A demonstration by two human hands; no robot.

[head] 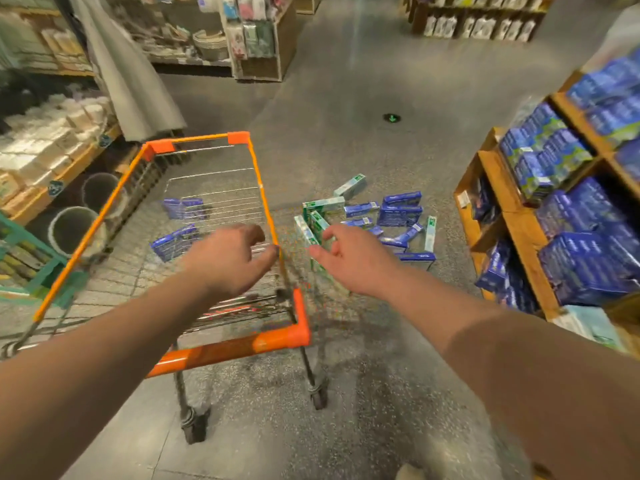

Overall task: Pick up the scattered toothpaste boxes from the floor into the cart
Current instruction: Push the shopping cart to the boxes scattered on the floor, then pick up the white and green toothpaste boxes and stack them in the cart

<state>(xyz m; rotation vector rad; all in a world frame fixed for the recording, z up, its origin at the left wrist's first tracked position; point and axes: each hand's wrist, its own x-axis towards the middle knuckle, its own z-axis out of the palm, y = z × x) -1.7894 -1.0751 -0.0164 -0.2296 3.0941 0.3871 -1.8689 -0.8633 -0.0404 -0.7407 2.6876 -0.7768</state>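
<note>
The cart (262,188) stood in the aisle with its orange rim towards the person, and two blue boxes (183,206) already lay on its wire bottom, one behind the other. The rest of the toothpaste boxes (398,214) were scattered in a loose heap on the grey floor (363,393) just beside the cart's right side, blue ones mixed with green-and-white ones, between the cart and a wooden shelf (519,237) stacked with blue packs. The left hand (228,259) hung over the basket near the right rim, its fingers loosely curled downward with nothing in them. The right hand (346,259) reached out above the near edge of the heap, fingers spread and relaxed, gripping nothing.
</note>
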